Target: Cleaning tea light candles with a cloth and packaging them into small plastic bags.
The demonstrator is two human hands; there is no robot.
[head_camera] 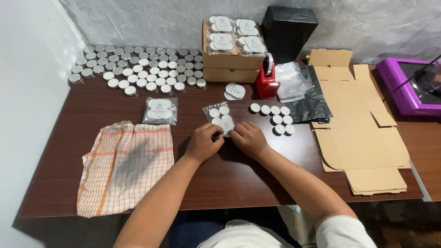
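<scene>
Table (229, 174): dark brown, flattened cardboard (358, 138) at its right edge.
Carton (232, 64): back edge, round-labelled packs on top.
Clear pouch (219, 117): mid-table, holding white tealights.
Left hand (204, 142): pinching the pouch's near edge.
Right hand (248, 138): fingers curled, gripping the same edge.

purple tray (404, 87) cut off right, bag (219, 118) bottom hidden
</scene>
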